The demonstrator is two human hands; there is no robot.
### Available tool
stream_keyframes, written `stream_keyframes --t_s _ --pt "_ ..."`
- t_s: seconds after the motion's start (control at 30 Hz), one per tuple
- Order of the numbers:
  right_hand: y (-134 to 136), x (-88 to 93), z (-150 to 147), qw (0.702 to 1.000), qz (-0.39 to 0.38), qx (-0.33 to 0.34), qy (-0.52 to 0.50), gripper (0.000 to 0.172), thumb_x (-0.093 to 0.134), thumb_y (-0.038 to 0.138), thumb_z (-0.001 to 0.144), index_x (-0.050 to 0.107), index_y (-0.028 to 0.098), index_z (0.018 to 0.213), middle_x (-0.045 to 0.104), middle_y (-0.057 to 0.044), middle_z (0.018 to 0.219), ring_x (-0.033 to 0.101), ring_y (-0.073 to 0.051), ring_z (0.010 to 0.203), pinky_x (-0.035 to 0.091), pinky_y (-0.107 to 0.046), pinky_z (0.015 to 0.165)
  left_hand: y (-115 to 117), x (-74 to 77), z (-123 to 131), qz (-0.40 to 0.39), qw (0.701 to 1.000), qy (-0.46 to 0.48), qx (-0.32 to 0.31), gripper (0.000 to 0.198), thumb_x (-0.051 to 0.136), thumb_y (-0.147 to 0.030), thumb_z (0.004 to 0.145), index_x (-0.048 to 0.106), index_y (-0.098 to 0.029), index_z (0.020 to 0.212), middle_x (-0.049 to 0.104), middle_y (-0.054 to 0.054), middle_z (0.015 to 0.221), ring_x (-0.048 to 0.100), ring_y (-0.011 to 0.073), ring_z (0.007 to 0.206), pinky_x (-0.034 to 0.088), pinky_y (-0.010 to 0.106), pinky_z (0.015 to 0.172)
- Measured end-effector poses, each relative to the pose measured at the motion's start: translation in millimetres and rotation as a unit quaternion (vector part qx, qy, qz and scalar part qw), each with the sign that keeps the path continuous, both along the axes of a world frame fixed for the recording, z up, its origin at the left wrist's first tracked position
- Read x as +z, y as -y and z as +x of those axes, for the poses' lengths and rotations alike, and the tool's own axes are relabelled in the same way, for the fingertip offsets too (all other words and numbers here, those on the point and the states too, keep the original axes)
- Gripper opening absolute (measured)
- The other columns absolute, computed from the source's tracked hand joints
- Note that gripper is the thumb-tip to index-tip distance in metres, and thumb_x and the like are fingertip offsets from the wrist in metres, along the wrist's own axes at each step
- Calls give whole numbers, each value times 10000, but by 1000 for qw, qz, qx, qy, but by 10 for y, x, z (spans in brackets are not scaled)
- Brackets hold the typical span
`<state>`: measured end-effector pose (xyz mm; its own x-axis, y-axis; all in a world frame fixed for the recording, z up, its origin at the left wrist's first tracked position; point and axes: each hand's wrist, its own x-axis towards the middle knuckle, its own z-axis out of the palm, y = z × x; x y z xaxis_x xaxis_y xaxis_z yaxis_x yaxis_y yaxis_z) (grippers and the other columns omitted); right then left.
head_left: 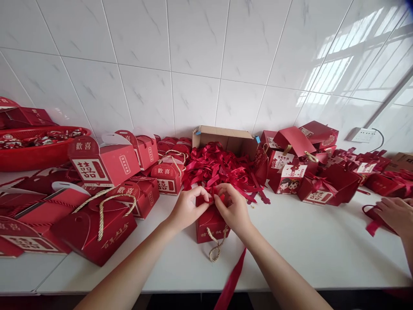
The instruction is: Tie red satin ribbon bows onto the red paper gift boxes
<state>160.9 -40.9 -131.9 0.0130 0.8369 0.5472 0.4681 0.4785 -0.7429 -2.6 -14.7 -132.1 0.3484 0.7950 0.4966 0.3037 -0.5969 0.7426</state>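
Observation:
A small red gift box [206, 230] with gold lettering stands upright in front of me, its gold rope handle [215, 249] drooping over the near side. Both my left hand [192, 204] and my right hand [232, 206] are at its top, fingertips pinched close together on red ribbon there; the fingers partly hide it. A long red ribbon tail [232, 280] hangs below my right wrist past the table's front edge. Just behind the box lies a heap of loose red ribbons [222, 165], spilling from an open cardboard box [222, 134].
Red gift boxes with rope handles [103, 161] crowd the left, before a red basin [29, 157] of wrapped sweets. More red boxes, some with bows [318, 189], stand on the right. At the right edge, another person's hand [395, 215] touches a red item. A tiled wall is behind.

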Motion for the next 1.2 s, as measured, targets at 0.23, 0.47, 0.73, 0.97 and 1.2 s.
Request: stream_keyframes --t_s 0.23,0.47,0.73,0.97,1.2 --pt "71 26 90 996 16 22 90 189 609 279 827 729 217 959 619 -100 957 569 -235 897 488 -386 807 23 19 -1 7 1000 8 8 76 566 -156 770 546 -197 710 696 18 813 673 185 885 502 300 833" --pt "60 7 108 997 -40 -37 55 107 658 222 778 763 247 782 598 -96 1096 512 -292 1048 424 -484 921 33 40 -16 9 1000 9 -3 78 567 -156 788 561 -196 721 714 30 845 683 182 881 511 298 831" --pt "66 118 112 976 -210 32 -45 113 654 284 779 734 203 776 497 -102 1317 473 -290 1232 389 -426 989 47 74 -6 22 1000 -2 -9 55 558 -148 796 550 -195 769 661 8 808 634 145 795 482 265 769" --pt "87 135 105 931 -281 156 -175 226 710 408 732 699 188 680 454 -94 1400 351 -282 1348 328 -395 1047 47 0 53 38 999 18 -12 77 531 -124 807 508 -195 786 638 18 821 630 148 835 486 275 805" --pt "123 34 15 925 -243 131 -262 243 729 442 717 709 200 717 455 -81 1399 280 -264 1385 296 -380 1060 -10 -45 56 52 997 57 18 163 548 -127 797 488 -195 933 590 32 898 613 153 890 495 309 863"
